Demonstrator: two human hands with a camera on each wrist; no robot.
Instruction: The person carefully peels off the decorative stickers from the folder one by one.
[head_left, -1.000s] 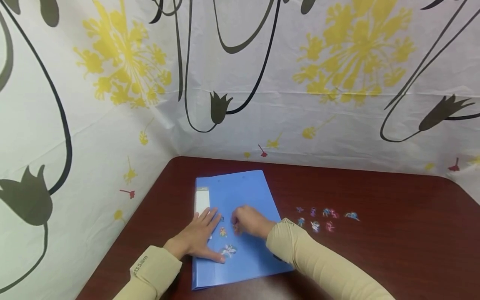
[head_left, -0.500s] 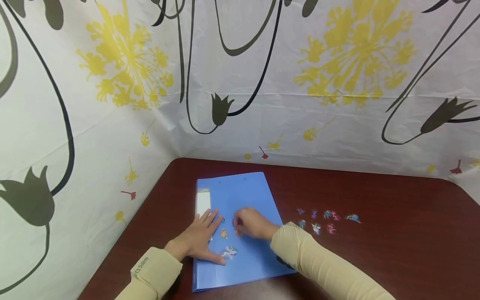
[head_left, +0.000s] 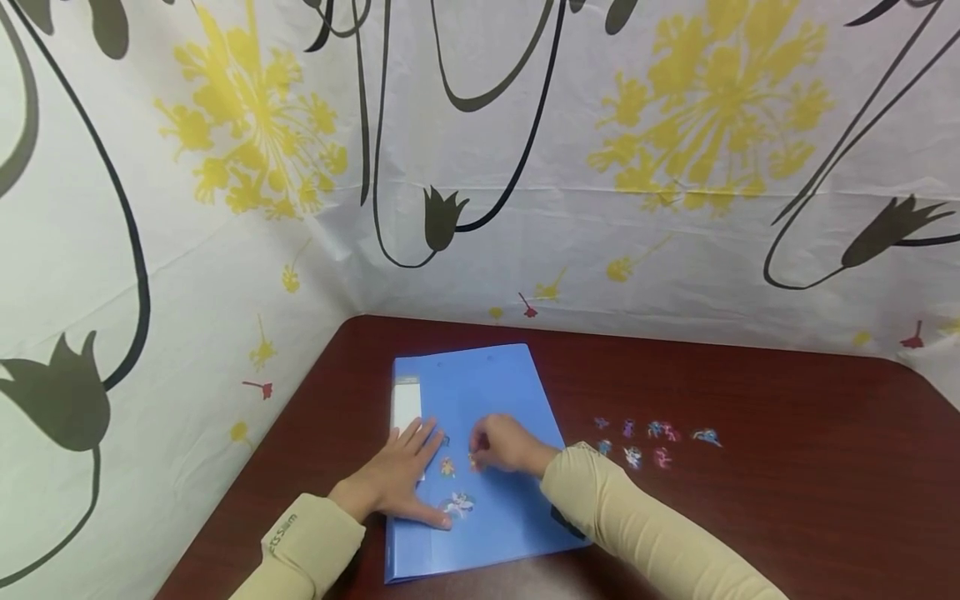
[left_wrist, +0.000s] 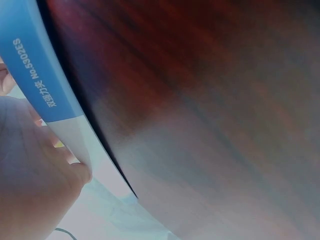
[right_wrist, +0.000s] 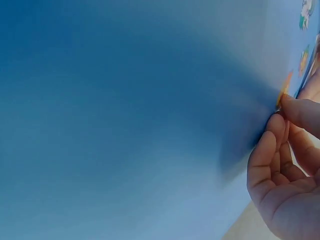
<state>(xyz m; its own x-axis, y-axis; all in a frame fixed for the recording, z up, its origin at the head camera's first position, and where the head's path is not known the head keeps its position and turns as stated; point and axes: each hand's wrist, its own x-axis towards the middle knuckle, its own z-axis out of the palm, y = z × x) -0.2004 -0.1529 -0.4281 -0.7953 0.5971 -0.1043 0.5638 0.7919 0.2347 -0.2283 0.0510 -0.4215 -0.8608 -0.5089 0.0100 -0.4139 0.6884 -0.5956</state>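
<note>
A blue ring-binder-like folder (head_left: pixel 517 521) lies on the dark red table. My left hand (head_left: pixel 396 475) rests on its left part with the fingers spread. My right hand (head_left: pixel 510 445) is over the folder's middle; its thumb and a finger pinch a small orange-yellow sticker (right_wrist: pixel 285 89), whose edge is at the blue cover. Between the hands, an orange pony sticker (head_left: pixel 447 467) and a larger white pony sticker (head_left: pixel 458 503) are on the cover. A small dark sticker (head_left: pixel 446 440) shows partly beside my left fingertips. In the left wrist view, the folder's spine (left_wrist: pixel 37 65) bears printed lettering.
To the right of the folder, several small pony stickers lie on the table (head_left: pixel 750 517) in two rows, among them a blue one (head_left: pixel 706 436) and a pink one (head_left: pixel 662 457). A white cloth (head_left: pixel 480 142) with flower prints hangs behind and at the left.
My right fingers shift slightly over the same spot, and more of the orange sticker shows beneath them now. The left hand stays put. The whole head view has dropped a little.
</note>
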